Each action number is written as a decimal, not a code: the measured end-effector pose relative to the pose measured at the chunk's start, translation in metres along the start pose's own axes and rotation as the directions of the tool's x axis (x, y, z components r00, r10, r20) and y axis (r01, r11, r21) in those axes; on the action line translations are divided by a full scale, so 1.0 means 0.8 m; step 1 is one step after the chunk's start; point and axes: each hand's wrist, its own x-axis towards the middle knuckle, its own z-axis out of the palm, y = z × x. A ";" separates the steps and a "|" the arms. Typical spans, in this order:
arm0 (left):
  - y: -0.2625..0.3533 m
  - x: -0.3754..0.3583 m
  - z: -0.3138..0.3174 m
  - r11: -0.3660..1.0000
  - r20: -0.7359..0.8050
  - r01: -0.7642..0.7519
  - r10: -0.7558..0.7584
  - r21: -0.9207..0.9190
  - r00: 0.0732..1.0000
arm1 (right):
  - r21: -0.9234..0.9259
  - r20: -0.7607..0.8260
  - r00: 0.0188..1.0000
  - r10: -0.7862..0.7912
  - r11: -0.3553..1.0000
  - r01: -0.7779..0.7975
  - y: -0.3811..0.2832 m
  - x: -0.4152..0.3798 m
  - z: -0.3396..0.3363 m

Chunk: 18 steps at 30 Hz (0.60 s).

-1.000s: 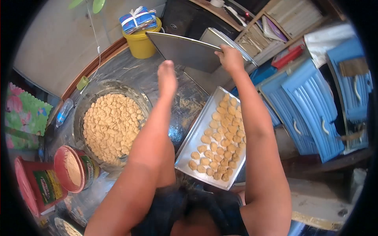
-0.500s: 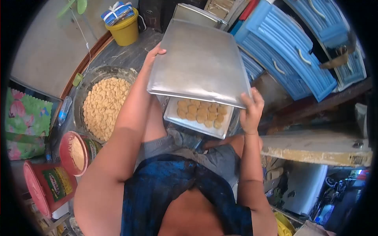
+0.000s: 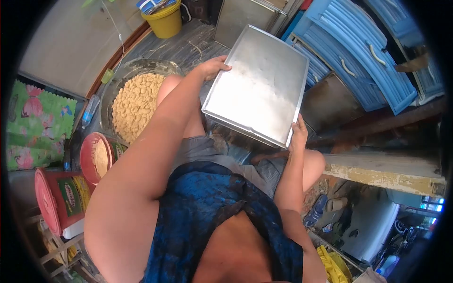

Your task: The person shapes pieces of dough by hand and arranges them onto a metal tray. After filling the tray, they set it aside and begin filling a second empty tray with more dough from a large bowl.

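A flat silver metal tray (image 3: 258,85) lies level in front of my body, its upper face bare. My left hand (image 3: 214,67) grips its left edge, thumb on top. At the lower right corner, my right hand (image 3: 298,134) is closed round the rim. Under the near edge a second rim shows in part; whatever lies beneath the tray is hidden. Left of my left forearm stands a wide basin (image 3: 107,101) with many pale dough pieces (image 3: 137,104).
Red buckets stand at the left, one holding pale powder (image 3: 100,158), one lidded (image 3: 71,200). Farther off are a yellow bucket (image 3: 163,22), a water bottle (image 3: 90,111), a leaning metal sheet (image 3: 330,102), blue drawers (image 3: 349,47) and a wooden ledge (image 3: 387,178).
The silver tray has moved right and come down over the lower tray, so the brown round pieces there are now hidden. Both hands still hold it. The head view has shifted.
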 end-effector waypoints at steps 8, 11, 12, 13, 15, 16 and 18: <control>-0.032 0.025 -0.031 0.766 -0.236 0.244 -0.124 0.595 0.964 | -0.515 -0.048 0.999 -0.017 0.857 -0.010 0.036 0.021 -0.009; -0.027 0.020 -0.012 0.536 -0.367 0.339 -0.057 0.773 0.928 | -0.679 -0.087 0.996 0.014 0.731 -0.070 0.035 0.020 -0.005; -0.027 0.025 -0.015 0.542 -0.367 0.338 -0.059 0.770 0.928 | -0.698 -0.102 0.995 0.004 0.712 -0.074 0.034 0.019 -0.003; -0.029 0.028 -0.019 0.547 -0.367 0.337 -0.059 0.766 0.928 | -0.701 -0.101 0.995 0.010 0.709 -0.079 0.041 0.023 -0.009; -0.030 0.029 -0.021 0.574 -0.350 0.322 -0.066 0.753 0.935 | -0.543 -0.078 0.996 -0.041 0.839 -0.008 0.051 0.030 -0.021; -0.028 0.028 -0.021 0.599 -0.329 0.302 -0.068 0.742 0.942 | -0.545 -0.076 0.996 -0.037 0.838 -0.010 0.051 0.033 -0.026; -0.034 0.034 -0.027 0.623 -0.317 0.283 -0.058 0.730 0.947 | -0.482 -0.052 0.998 -0.022 0.876 -0.006 0.046 0.036 -0.035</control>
